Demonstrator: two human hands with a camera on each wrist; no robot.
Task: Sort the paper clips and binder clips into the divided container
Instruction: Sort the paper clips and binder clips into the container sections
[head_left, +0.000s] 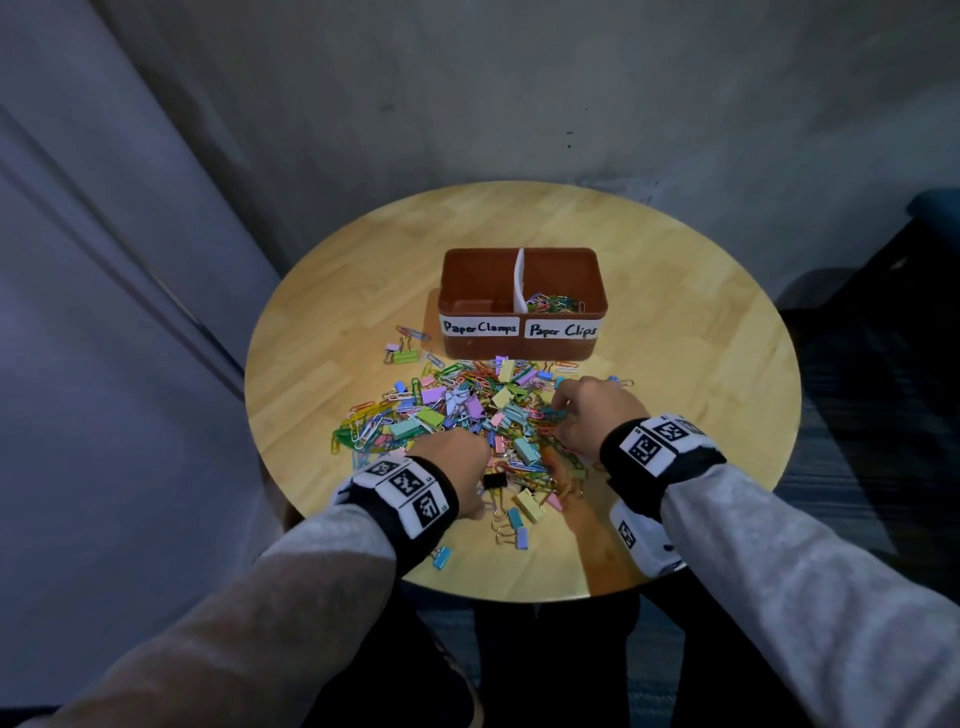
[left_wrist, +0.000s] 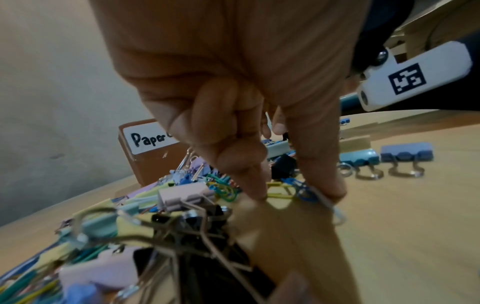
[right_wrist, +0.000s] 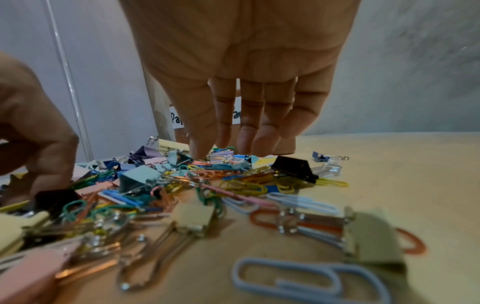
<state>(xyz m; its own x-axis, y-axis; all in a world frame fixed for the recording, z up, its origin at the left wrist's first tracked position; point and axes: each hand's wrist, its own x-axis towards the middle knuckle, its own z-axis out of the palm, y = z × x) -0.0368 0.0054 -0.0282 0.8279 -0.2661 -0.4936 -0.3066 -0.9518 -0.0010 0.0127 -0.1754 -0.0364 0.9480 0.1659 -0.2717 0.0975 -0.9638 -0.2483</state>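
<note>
A brown divided container (head_left: 571, 251) stands at the table's middle, labelled "Paper Clamps" on the left and "Paper Clips" on the right. Coloured paper clips (head_left: 553, 304) lie in the right compartment; the left one looks empty. In front spreads a mixed pile (head_left: 478, 410) of paper clips and binder clips. My left hand (head_left: 457, 462) is at the pile's near side. Its fingers are curled, and thumb and index (left_wrist: 296, 195) pinch at linked blue and pale paper clips (left_wrist: 324, 201). My right hand (head_left: 571, 410) reaches into the pile's right part, fingers (right_wrist: 200, 150) extended and touching clips (right_wrist: 221, 158), holding nothing.
The round wooden table (head_left: 337, 312) stands against a grey wall, with a pale door to the left and dark furniture to the right. Stray binder clips lie apart from the pile: a blue one (head_left: 441, 558) near the front edge and a green one (head_left: 405, 356) left of the container.
</note>
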